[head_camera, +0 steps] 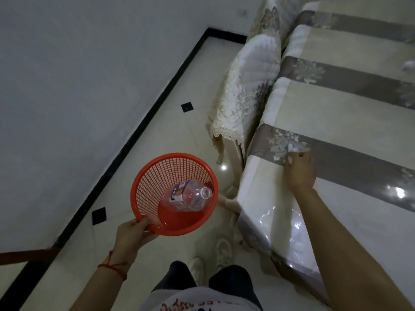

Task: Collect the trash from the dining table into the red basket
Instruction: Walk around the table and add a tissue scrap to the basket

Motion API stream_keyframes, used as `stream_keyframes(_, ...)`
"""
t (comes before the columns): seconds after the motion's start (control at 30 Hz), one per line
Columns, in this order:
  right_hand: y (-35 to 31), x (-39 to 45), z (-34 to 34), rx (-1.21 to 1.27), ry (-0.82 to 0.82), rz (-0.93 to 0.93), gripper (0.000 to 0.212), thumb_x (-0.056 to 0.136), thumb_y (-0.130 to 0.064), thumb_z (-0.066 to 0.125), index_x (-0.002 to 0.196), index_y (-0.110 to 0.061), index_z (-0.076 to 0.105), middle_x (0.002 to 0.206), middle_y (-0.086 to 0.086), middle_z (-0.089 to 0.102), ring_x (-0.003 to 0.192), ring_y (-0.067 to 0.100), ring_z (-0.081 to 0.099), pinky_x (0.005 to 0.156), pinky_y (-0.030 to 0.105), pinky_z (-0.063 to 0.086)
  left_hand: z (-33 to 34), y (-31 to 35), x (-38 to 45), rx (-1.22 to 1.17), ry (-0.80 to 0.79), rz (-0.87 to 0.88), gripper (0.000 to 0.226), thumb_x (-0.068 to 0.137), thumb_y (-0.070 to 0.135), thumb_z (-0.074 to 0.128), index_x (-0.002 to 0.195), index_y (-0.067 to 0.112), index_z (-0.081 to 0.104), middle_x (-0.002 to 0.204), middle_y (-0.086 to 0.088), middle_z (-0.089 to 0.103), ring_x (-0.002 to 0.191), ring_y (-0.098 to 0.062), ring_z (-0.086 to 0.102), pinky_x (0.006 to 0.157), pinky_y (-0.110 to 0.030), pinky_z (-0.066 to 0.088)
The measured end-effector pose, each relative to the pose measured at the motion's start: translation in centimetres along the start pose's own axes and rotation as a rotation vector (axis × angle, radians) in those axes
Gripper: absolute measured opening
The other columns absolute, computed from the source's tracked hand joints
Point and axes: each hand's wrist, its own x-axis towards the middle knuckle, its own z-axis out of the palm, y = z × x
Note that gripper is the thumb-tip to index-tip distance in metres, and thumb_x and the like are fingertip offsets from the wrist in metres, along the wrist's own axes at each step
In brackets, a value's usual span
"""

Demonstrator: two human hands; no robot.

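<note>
— Head view: what has my left hand (132, 234) got?
— I see it clamped on the red basket (157, 176) rim at six o'clock; a clear bottle (190, 196) lies inside, neck toward three o'clock.
— And my right hand (299, 171)?
— Fingers curled on the dining table (336, 104), fingertips touching a crumpled white scrap (296, 148) at twelve o'clock of the hand. Whether they pinch it, I cannot tell.

Your dining table (350, 104) has a striped cloth under clear plastic; a crumpled white scrap (297, 148) lies on the near grey band, another (407, 65) far right.
</note>
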Motion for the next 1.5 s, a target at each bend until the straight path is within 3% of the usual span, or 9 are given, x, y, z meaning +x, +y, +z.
stream_keyframes(0.13,-1.3,-1.1,0.2,0.158,-0.014,0.061,0.029,0.091,-0.012,0.047,0.113,0.000,0.060,0.122,0.022,0.052,0.109,0.038,0.052,0.091,0.037,0.043,0.6,0.0,0.1,-0.009,0.023,0.001,0.010,0.084,0.000,0.054,0.087,-0.005,0.062,0.093,-0.022,0.065,0.076,-0.030,0.063,0.048,-0.023,0.056)
stream_keyframes(0.3,-7.3,-5.9,-0.9,0.310,0.160,-0.314,0.016,0.084,-0.008,0.058,0.097,-0.004,0.067,0.106,0.018,0.060,0.092,0.028,0.059,0.069,0.020,0.036,1.2,0.3,0.3,-0.009,0.024,0.023,0.010,0.083,0.001,0.055,0.082,-0.004,0.063,0.085,-0.020,0.067,0.075,-0.030,0.064,0.049,-0.023,0.057)
stream_keyframes(0.43,-14.0,-10.6,-1.2,0.486,0.241,-0.657,0.012,0.078,-0.005,0.065,0.089,-0.003,0.069,0.096,0.016,0.065,0.088,0.018,0.061,0.073,0.015,0.045,1.3,0.6,0.1,-0.065,0.039,0.028,0.009,0.085,0.002,0.054,0.086,-0.003,0.062,0.081,-0.017,0.066,0.073,-0.029,0.063,0.047,-0.022,0.056)
stream_keyframes(0.6,-19.9,-14.4,1.1,0.453,-0.030,-0.960,0.020,0.083,-0.014,0.059,0.099,-0.006,0.068,0.103,0.012,0.067,0.093,0.019,0.064,0.075,0.017,0.051,0.2,1.2,0.0,-0.133,0.048,0.032,0.010,0.085,0.002,0.056,0.078,0.002,0.063,0.082,-0.017,0.067,0.073,-0.030,0.064,0.046,-0.022,0.056)
stream_keyframes(0.73,-22.9,-14.0,4.8,0.187,-0.413,-0.922,0.042,0.090,-0.025,0.048,0.130,-0.018,0.047,0.134,0.006,0.049,0.117,0.019,0.051,0.087,0.028,0.049,-1.2,2.4,1.1,-0.163,0.052,0.046,0.008,0.083,0.003,0.058,0.080,0.003,0.066,0.083,-0.017,0.070,0.075,-0.030,0.067,0.048,-0.022,0.056)
stream_keyframes(0.83,-24.9,-12.5,7.2,0.017,-0.525,-0.926,0.048,0.089,-0.028,0.048,0.135,-0.021,0.041,0.145,0.007,0.041,0.130,0.023,0.038,0.105,0.041,0.038,-2.7,3.8,3.3,-0.169,0.048,0.035,0.009,0.081,0.003,0.059,0.085,0.003,0.067,0.085,-0.018,0.072,0.077,-0.032,0.069,0.051,-0.025,0.057)
stream_keyframes(0.97,-28.8,-9.7,9.8,-0.002,-0.529,-0.893,0.041,0.087,-0.028,0.051,0.126,-0.018,0.053,0.135,0.005,0.051,0.122,0.022,0.044,0.100,0.036,0.040,-4.9,6.8,8.2,-0.180,0.036,-0.022,0.008,0.081,0.002,0.059,0.085,0.002,0.066,0.087,-0.020,0.071,0.081,-0.035,0.068,0.050,-0.026,0.057)
stream_keyframes(1.13,-34.7,-5.6,12.9,-0.036,-0.488,-0.776,0.041,0.088,-0.027,0.046,0.129,-0.019,0.050,0.138,0.002,0.048,0.126,0.019,0.042,0.105,0.034,0.037,-7.9,12.9,15.7,-0.155,-0.020,-0.098,0.012,0.081,0.002,0.060,0.092,-0.004,0.063,0.086,-0.019,0.070,0.076,-0.031,0.067,0.044,-0.026,0.055)
stream_keyframes(1.5,-38.9,5.2,13.2,0.016,-0.314,-0.374,0.043,0.092,-0.028,0.050,0.133,-0.017,0.047,0.139,0.002,0.048,0.128,0.015,0.042,0.107,0.027,0.035,-9.6,26.6,29.2,-0.035,-0.078,-0.020,0.009,0.083,0.002,0.058,0.091,0.000,0.061,0.078,-0.011,0.068,0.069,-0.030,0.064,0.063,-0.034,0.051)
